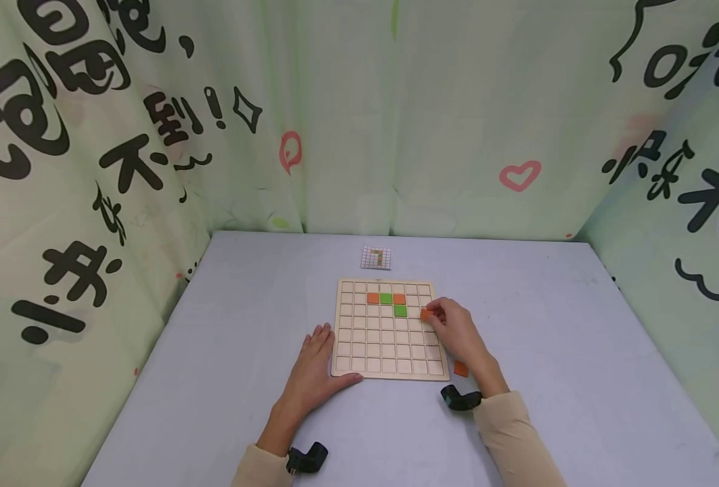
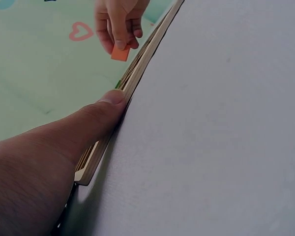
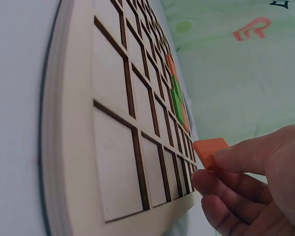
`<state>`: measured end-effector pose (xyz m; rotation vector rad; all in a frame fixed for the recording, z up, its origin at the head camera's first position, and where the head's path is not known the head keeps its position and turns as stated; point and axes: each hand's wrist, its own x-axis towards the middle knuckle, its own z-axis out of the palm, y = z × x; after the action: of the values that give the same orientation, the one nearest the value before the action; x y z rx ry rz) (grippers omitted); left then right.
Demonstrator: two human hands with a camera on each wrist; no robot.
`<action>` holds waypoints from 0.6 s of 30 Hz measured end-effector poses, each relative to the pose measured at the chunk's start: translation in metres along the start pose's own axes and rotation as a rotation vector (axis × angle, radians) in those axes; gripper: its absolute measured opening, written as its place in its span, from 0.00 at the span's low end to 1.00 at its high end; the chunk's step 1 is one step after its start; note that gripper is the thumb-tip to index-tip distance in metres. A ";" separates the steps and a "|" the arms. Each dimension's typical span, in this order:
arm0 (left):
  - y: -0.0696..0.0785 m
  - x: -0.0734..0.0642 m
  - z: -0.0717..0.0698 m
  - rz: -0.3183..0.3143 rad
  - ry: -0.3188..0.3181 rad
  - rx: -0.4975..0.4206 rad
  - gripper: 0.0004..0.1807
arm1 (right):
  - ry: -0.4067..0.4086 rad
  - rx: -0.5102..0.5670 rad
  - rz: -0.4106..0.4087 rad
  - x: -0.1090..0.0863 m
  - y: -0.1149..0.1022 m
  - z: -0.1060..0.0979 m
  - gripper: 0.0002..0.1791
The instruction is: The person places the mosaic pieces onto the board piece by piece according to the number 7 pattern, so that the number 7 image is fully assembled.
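A wooden grid board (image 1: 359, 362) lies on the table, holding two orange tiles and two green ones near its far edge; one green tile (image 1: 386, 298) sits between the orange pair, the other green tile (image 1: 400, 311) one row nearer. My right hand (image 1: 459, 331) pinches an orange square tile (image 3: 210, 151) between thumb and fingers, held above the board's right side. Flat along the board's left edge rests my left hand (image 1: 316, 368), fingers straight, its thumb (image 2: 112, 97) touching the near edge.
Another orange tile (image 1: 460, 368) lies on the table by the board's near right corner, under the right wrist. A small pattern card (image 1: 375, 257) with a coloured grid lies beyond the board. Printed curtains (image 1: 456, 135) stand around the table (image 1: 262, 284).
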<state>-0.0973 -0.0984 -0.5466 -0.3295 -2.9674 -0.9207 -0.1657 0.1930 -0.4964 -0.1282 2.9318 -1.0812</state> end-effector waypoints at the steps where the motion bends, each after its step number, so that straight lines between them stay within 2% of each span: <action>1: 0.000 0.000 0.000 -0.001 -0.001 -0.001 0.59 | -0.002 0.004 -0.001 0.000 -0.001 0.001 0.13; 18: 0.001 0.000 -0.002 0.011 -0.003 -0.006 0.58 | -0.017 -0.011 -0.074 0.001 -0.009 0.011 0.11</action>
<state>-0.0975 -0.0987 -0.5449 -0.3475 -2.9628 -0.9294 -0.1651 0.1790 -0.4983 -0.2471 2.9400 -1.0674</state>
